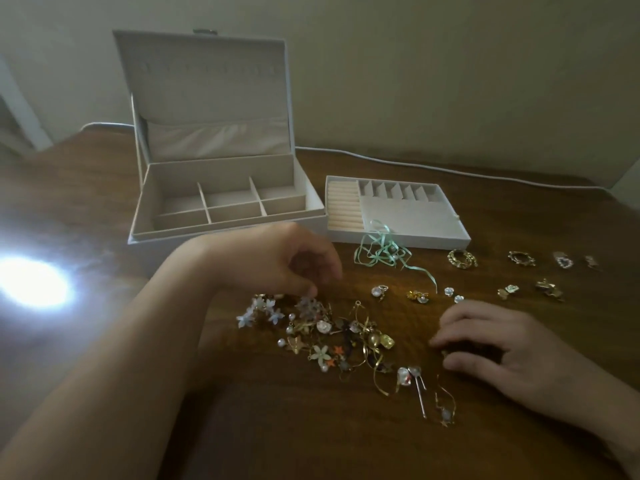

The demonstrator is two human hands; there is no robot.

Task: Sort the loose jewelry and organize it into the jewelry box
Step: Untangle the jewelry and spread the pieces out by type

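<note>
A tangled pile of loose jewelry [332,337] lies on the wooden table: flower earrings, pearls, gold hoops and charms. My left hand [277,261] hovers over the pile's far left edge, its fingers curled down and touching a pale flower piece; whether it pinches that piece I cannot tell. On the table to the right of the pile lies my right hand [491,344], its fingers bent over something small and dark. The white jewelry box [145,202] stands open behind, its compartments bare. Beside the box sits its removable tray [412,216] with ring rolls.
Sorted pieces lie in a row right of the tray: a gold chain ring [462,259], several small earrings [521,258], and gold charms [549,288]. A mint ribbon piece [381,251] lies at the tray's front edge. A white cable [485,174] runs along the wall. Bright glare [33,282] is at left.
</note>
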